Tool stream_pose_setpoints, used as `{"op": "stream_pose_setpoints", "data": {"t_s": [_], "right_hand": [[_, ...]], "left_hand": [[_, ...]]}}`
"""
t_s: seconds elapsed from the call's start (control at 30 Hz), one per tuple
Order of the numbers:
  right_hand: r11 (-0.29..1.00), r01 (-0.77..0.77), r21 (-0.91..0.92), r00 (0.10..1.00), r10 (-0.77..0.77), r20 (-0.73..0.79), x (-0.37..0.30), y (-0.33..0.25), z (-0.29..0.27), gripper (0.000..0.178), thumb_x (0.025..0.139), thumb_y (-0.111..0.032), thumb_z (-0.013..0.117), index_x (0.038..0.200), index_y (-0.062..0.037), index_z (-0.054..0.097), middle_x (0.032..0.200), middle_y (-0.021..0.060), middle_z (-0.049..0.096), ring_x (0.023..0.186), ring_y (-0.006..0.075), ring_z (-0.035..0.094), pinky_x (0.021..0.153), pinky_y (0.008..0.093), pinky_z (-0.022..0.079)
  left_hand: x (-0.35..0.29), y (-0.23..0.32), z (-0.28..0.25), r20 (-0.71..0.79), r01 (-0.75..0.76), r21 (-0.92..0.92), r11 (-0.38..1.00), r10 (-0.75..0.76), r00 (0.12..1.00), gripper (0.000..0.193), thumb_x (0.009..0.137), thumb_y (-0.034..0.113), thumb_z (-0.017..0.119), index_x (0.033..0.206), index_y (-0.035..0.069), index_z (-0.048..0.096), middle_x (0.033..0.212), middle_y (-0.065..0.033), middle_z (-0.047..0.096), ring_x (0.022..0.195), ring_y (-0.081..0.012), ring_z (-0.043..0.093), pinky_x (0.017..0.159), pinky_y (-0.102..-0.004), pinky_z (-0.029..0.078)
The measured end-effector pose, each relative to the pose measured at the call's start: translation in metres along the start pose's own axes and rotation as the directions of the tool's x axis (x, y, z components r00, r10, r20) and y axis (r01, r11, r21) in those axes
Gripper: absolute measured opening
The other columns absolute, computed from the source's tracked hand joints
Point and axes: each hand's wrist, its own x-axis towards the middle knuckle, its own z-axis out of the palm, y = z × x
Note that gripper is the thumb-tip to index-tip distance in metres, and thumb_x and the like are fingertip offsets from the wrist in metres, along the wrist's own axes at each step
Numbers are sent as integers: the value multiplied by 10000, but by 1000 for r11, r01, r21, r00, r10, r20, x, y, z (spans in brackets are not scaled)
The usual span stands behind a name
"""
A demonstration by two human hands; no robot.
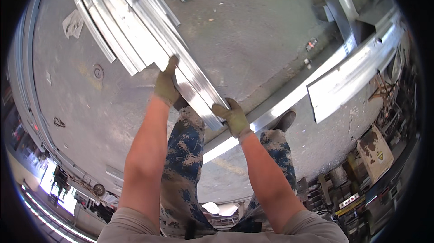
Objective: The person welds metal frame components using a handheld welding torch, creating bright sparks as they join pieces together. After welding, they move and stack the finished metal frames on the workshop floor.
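The gloved left hand (166,84) has its fingers curled over the left edge of a long silvery metal strip (196,91), with one digit lying along the top. The gloved right hand (234,118) grasps the same strip by its right edge, close to the near end, thumb on top; its fingertips underneath are hidden. The strip slants between the two sets of fingers, and runs away from them toward the upper left.

Beyond the left fingers, more strips (122,30) lie side by side on the grey floor (253,62). Further left of those fingers are a crumpled scrap (73,23) and a round cap (98,72). A long shiny bar (289,100) passes below the right fingers and slants up to their right. Well to the right of them lies a wide metal sheet (352,80), with bent metal pieces (341,10) farther off. A dark shoe (285,120) stands just right of the right fingers, below patterned trousers (276,146).
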Motion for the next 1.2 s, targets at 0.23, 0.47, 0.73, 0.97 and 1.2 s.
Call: {"op": "stream_pose_setpoints", "data": {"t_s": [0.23, 0.47, 0.73, 0.97, 1.2], "right_hand": [[991, -18, 129, 988, 37, -147, -101, 32, -120, 650, 873, -242, 887, 1378, 65, 616, 1235, 146, 710, 1090, 211, 671, 938, 312, 529], [987, 140, 76, 956, -115, -270, -154, 116, -260, 582, 879, -192, 876, 1360, 33, 637, 1235, 96, 698, 1091, 173, 661, 972, 305, 520], [939, 140, 313, 945, -33, -325, -186, 121, -384, 613, 850, -36, 873, 1391, 20, 591, 1123, 52, 732, 970, 136, 691, 918, 300, 563], [953, 236, 190, 905, -144, -400, -161, 92, -518, 637, 897, -163, 841, 1449, 13, 577, 1234, 93, 712, 1105, 161, 666, 1004, 316, 520], [810, 348, 473, 885, -118, -450, -63, 101, -643, 507, 1012, -435, 731, 1362, -73, 677, 1267, 19, 710, 1200, 191, 636, 1108, 369, 460]], "left_hand": [[-66, -118, 91, 22, 98, -286, 953, -95, 995, 374, 1033, 267, 741, 1283, -2, 670, 1141, -80, 739, 1024, -242, 733, 883, -414, 632], [-100, -226, 172, 147, 231, -233, 945, -201, 969, 336, 1025, 246, 751, 1252, 4, 698, 1178, -97, 738, 1008, -220, 730, 859, -372, 626], [-119, -284, 293, 181, 308, -180, 934, -276, 944, 488, 990, 177, 784, 1422, 45, 600, 1319, -110, 689, 1178, -257, 683, 1018, -381, 591], [-81, -336, 396, 298, 235, -144, 961, -184, 937, 466, 1056, 274, 702, 1435, 37, 572, 1313, -134, 682, 1230, -265, 666, 1097, -420, 559], [-38, -334, 434, 280, -33, 604, 796, -173, 944, 479, 996, 230, 735, 1414, 45, 590, 1321, -101, 699, 1190, -208, 656, 1001, -330, 514]]}}
